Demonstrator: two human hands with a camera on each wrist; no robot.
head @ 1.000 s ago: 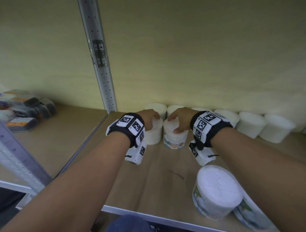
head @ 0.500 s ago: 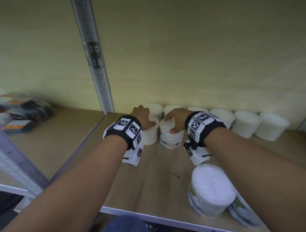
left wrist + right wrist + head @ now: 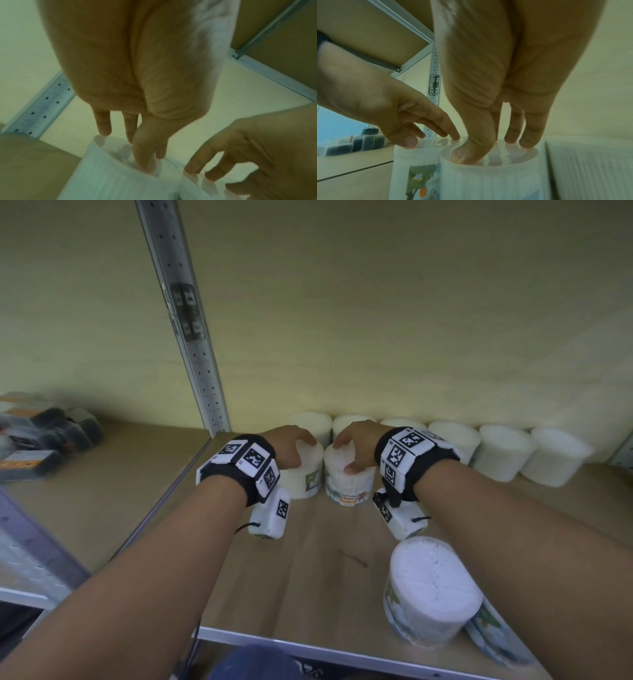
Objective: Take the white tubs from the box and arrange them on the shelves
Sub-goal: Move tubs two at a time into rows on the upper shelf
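Note:
Two white tubs stand side by side on the wooden shelf [image 3: 308,570], in front of a row of several white tubs [image 3: 503,451] along the back wall. My left hand [image 3: 294,446] arches over the left tub [image 3: 306,474], its straight fingertips [image 3: 104,129] touching the lid [image 3: 111,175]. My right hand [image 3: 356,443] does the same on the right tub [image 3: 349,481], labelled cotton buds. In the right wrist view its thumb and fingers [image 3: 530,135] press down on that lid [image 3: 488,180]. Neither hand wraps round a tub's side.
Another white tub [image 3: 431,587] stands at the shelf's front right, with one lying [image 3: 493,631] beside it. A perforated metal upright [image 3: 191,337] divides the shelf bays. Dark packs [image 3: 41,436] fill the left bay. Bare wood lies between my forearms.
Both hands have stayed over the two front tubs. Their hold has loosened from curled over the lids to fingertips resting on top. The view has shifted slightly.

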